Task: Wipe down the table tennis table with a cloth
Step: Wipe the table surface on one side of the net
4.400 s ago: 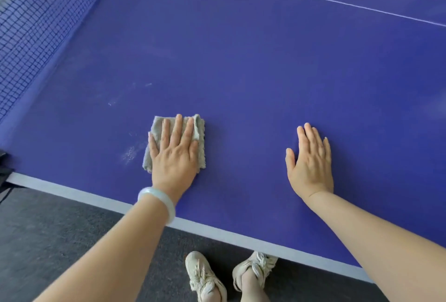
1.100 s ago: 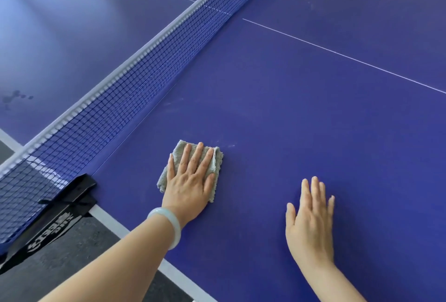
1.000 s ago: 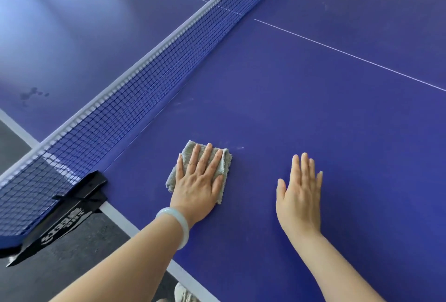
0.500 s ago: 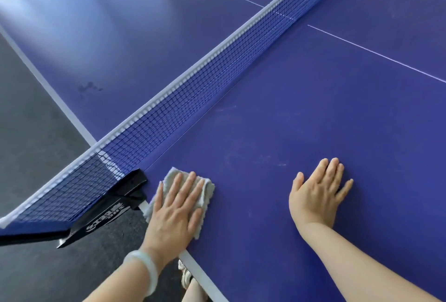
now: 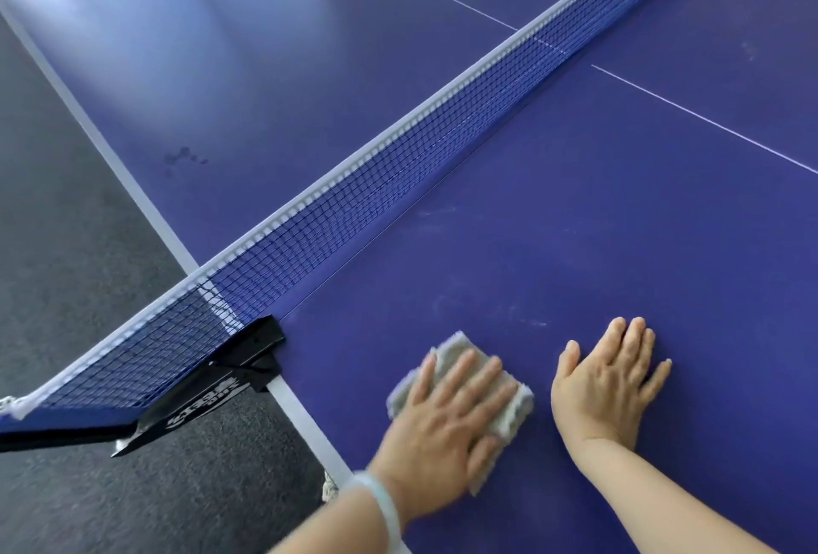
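Observation:
A folded grey cloth (image 5: 513,409) lies on the blue table tennis table (image 5: 597,221), close to its near white edge. My left hand (image 5: 442,425) presses flat on the cloth with straight, spread fingers; a pale bangle sits on that wrist. My right hand (image 5: 606,381) rests flat on the bare table surface just right of the cloth, fingers straight. Faint dusty smears show on the blue surface just beyond both hands.
The blue net (image 5: 398,164) with a white top band crosses the table diagonally. Its black clamp (image 5: 230,381) grips the table edge left of the cloth. Dark grey floor (image 5: 66,243) lies left of and below the table. Dark spots (image 5: 181,157) mark the far half.
My left hand has slid the cloth right, away from the net clamp and closer to my right hand. The view has shifted, showing more of the table's far half.

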Demonstrator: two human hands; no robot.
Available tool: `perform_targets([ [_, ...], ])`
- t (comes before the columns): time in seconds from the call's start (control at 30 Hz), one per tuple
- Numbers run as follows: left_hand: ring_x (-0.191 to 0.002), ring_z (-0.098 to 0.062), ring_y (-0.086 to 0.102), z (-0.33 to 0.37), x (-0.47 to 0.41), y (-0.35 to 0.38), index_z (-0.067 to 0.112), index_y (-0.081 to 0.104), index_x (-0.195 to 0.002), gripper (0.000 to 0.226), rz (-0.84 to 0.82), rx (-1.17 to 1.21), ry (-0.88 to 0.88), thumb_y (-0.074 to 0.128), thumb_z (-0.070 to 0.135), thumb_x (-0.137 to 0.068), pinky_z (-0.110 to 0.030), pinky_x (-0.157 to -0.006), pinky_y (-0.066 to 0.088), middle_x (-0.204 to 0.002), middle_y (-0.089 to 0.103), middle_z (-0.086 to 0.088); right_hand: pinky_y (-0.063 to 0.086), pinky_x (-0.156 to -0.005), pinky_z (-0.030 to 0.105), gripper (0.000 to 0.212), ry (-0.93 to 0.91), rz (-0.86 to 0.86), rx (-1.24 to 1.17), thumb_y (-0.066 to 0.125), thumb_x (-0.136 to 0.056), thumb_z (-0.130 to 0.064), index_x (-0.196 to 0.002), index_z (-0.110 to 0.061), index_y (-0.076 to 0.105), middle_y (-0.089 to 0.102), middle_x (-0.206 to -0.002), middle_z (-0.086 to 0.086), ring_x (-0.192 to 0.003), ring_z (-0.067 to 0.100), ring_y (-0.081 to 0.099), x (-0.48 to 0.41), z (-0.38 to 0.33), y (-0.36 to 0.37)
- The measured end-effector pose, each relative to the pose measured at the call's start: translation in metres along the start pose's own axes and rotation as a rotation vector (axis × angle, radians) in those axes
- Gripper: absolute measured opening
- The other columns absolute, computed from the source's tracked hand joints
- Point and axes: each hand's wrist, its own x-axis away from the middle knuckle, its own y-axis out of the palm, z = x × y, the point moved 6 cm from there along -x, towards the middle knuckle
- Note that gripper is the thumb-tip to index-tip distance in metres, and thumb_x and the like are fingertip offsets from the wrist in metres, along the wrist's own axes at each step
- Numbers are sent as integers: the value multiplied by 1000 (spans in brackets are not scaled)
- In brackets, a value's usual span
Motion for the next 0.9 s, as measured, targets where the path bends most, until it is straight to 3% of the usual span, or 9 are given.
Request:
perform_targets([
  [0.07,-153,-21,5,-61,-25,-17,34,21,-156,55,32,-13,-164,30,46,-103,-51,-121,-5,-165,12,7,6,-121,59,67,5,2,7,53,-96,-26,-150,6,28,23,-159,25,-150,37,17,1,1,0],
  [0.13,-153,-18,-8,-132,-48,-32,37,12,-157,56,61,39,-505,26,47,-104,-50,-121,-10,-166,0,10,7,-121,59,67,3,9,8,53,-96,-26,-150,7,29,23,-159,25,-150,37,18,1,0,0],
  [0.23,-148,-15,-25,-157,-59,-35,37,-5,-157,59,62,134,-828,17,47,-103,-51,-119,-15,-165,-11,10,7,-121,59,67,5,12,29,52,-95,-26,-149,7,29,24,-159,26,-150,37,19,1,0,0],
  [0.3,-146,-18,-31,-110,-64,-25,34,-5,-158,60,102,117,-773,17,45,-103,-53,-118,-16,-166,-12,6,7,-121,59,67,3,5,35,52,-95,-26,-149,7,30,24,-159,26,-150,37,19,1,-1,0],
  [0.43,-153,-23,2,24,-65,-4,28,27,-156,57,92,81,-175,38,39,-101,-55,-119,3,-164,20,1,7,-121,58,68,13,-32,55,53,-97,-27,-151,5,28,21,-160,23,-151,34,16,0,1,2],
  [0.57,-153,-17,-2,2,-91,-5,31,24,-156,55,-9,30,74,28,45,-104,-52,-121,-3,-165,16,6,9,-121,57,68,22,-27,64,57,-96,-26,-150,5,31,24,-160,22,-150,34,20,-1,1,0],
  [0.77,-151,-14,-16,-129,-163,-34,37,5,-158,57,58,110,-548,17,46,-103,-51,-119,-14,-166,-3,10,19,-119,60,63,22,6,104,42,-95,-33,-146,5,38,32,-156,24,-147,37,29,0,-3,-2],
  [0.83,-151,-16,-18,-121,-162,-32,36,2,-158,58,92,138,-657,15,44,-102,-53,-118,-16,-166,-5,8,18,-120,59,62,23,-1,112,45,-97,-31,-147,5,38,31,-157,23,-147,36,29,0,-2,-1],
  [0.9,-151,-18,-19,-76,-154,-25,33,3,-158,59,124,120,-594,16,42,-102,-55,-118,-14,-167,-1,5,14,-121,57,62,27,-28,115,49,-98,-30,-149,4,35,28,-159,21,-149,34,25,0,-2,0],
])
